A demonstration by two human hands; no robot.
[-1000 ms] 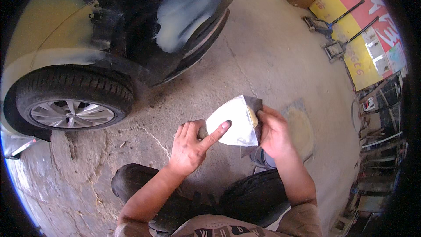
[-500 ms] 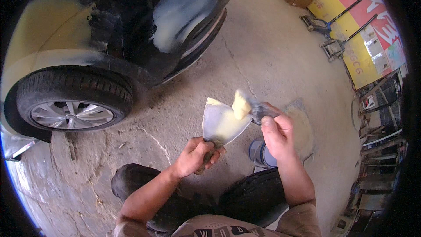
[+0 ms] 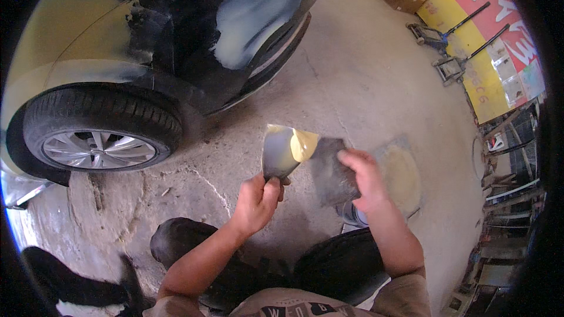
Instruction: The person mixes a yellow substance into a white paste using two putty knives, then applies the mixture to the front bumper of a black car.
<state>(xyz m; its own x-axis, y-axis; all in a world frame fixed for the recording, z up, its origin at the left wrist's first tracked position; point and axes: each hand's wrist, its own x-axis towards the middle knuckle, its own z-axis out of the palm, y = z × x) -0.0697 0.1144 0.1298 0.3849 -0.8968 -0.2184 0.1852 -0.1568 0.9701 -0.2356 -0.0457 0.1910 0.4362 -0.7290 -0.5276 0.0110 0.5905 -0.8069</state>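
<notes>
Crouching over a stained concrete floor (image 3: 376, 76), the person holds a tool in each hand. The left hand (image 3: 257, 202) is curled in a fist around the handle of a wide metal spreader (image 3: 281, 151), whose blade points up and away from the body; a lump of yellow filler (image 3: 304, 144) sits on the blade's upper right corner. The right hand (image 3: 365, 181) grips a second, darker flat blade (image 3: 331, 169) at its right edge, fingers folded over the top and the thumb hidden behind it. This dark blade's left corner meets the filler-covered corner of the spreader, so the two tools touch just between the hands, near the middle of the scene.

Below the right hand, partly hidden by the wrist, a small round container (image 3: 352, 214) rests on the floor. Just right of it lies a yellowish round smear (image 3: 400, 173) on the concrete. The person's dark-trousered knees (image 3: 341, 264) fill the near edge.

At the far left stands a black car (image 3: 176, 29) with pale patches of filler on its body, and its wheel (image 3: 100, 132) sits at the left. Far to the right, two floor jacks (image 3: 437, 53) lie beside a yellow and red wall (image 3: 487, 35).
</notes>
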